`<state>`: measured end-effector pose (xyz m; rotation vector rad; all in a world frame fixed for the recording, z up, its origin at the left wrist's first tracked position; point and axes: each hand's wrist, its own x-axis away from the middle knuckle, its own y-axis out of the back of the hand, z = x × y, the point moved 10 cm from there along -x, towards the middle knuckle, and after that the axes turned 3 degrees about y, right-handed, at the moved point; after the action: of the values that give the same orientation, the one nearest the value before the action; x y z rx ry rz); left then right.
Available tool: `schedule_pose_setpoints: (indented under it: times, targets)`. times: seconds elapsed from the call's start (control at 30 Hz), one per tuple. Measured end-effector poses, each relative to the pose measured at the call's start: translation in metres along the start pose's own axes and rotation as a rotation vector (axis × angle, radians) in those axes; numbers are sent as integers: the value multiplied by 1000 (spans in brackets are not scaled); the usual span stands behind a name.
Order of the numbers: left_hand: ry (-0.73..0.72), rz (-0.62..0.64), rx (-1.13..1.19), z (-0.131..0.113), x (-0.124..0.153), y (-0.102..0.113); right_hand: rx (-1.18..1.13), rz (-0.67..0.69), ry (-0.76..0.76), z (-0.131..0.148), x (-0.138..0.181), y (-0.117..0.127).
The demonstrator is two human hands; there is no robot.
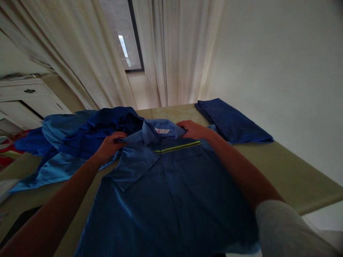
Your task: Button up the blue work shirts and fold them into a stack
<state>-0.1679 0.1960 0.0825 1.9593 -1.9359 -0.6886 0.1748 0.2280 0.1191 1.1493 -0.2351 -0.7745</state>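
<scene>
A blue short-sleeved work shirt (150, 207) lies front side up across the table, its collar pointing away from me. A white label shows inside the collar, and a yellow-green stripe crosses the chest. My left hand (111, 144) pinches the shirt at the shoulder on the left, where one sleeve is folded inward over the front. At the right side of the collar, my right hand (194, 130) has its fingers closed on the fabric. My right forearm covers the other sleeve.
Crumpled blue garments (80, 135) are heaped on the left of the table (281, 171). A folded dark blue garment (230, 121) rests at the far right, by the wall. Behind are curtains (177, 53), a window and a white cabinet (26, 96). Red cloth shows at the left edge.
</scene>
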Motion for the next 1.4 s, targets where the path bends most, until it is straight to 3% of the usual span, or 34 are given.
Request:
schedule_pose_setpoints:
  times: [0.1, 0.17, 0.23, 0.3, 0.4, 0.47, 0.57, 0.67, 0.77, 0.97, 1.13, 1.23, 1.33, 1.4]
  targets:
    - [-219, 251, -327, -7, 23, -9, 71, 157, 48, 14, 48, -28]
    - [-297, 356, -484, -6, 38, -17, 91, 185, 56, 13, 75, -41]
    - [-327, 317, -583, -11, 45, -20, 88, 80, 34, 6, 92, -37]
    - [-336, 228, -639, -23, 50, -29, 85, -113, -46, -9, 104, -19]
    - [-391, 176, -658, -53, 67, -66, 153, -380, -305, -41, 128, 19]
    - [-455, 215, -661, -73, 83, -103, 260, -467, -528, -61, 151, 42]
    - [-536, 276, -705, -95, 104, -155, 414, -437, -862, -81, 194, 60]
    - [-561, 273, -791, -106, 106, -186, 434, -319, -1037, -90, 226, 51]
    - [-581, 277, -870, -114, 99, -203, 373, -334, -997, -95, 238, 34]
    - [-592, 247, -917, -136, 82, -221, 160, -590, -881, -122, 241, 21]
    - [-594, 319, -941, -150, 79, -256, -41, -758, -860, -138, 244, 17]
    - [-398, 281, -773, -150, 52, -250, -236, -869, -893, -143, 247, 9]
    - [-118, 76, -516, -144, 4, -208, -427, -985, -909, -145, 245, -1]
    - [8, -57, -435, -139, -26, -177, -419, -1018, -897, -142, 240, -2]
